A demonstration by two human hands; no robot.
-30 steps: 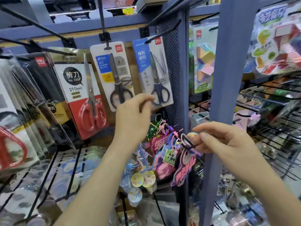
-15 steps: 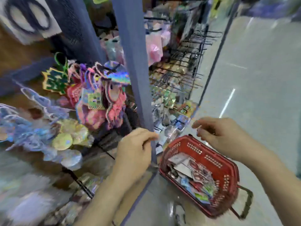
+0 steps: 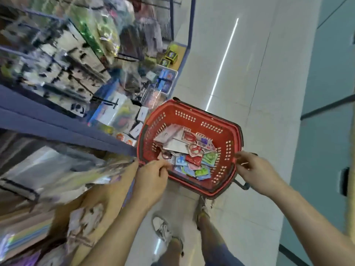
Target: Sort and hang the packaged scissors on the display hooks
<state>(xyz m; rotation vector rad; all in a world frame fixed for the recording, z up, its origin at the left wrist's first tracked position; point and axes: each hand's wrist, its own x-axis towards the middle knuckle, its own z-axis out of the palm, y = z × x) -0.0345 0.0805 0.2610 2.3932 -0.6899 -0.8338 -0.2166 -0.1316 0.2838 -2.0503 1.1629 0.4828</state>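
Two hands hang over the red basket [image 3: 192,112] on the floor. The scissors packs [image 3: 184,144] lie heaped inside, just ahead of my left hand [image 3: 151,175], the nearer one, curled and empty. My right hand [image 3: 253,169] waits by the right rim, fingers loose, holding nothing.

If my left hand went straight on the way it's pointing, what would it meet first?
Probably the packaged scissors piled in the red basket, just past its near rim; depth is unclear.
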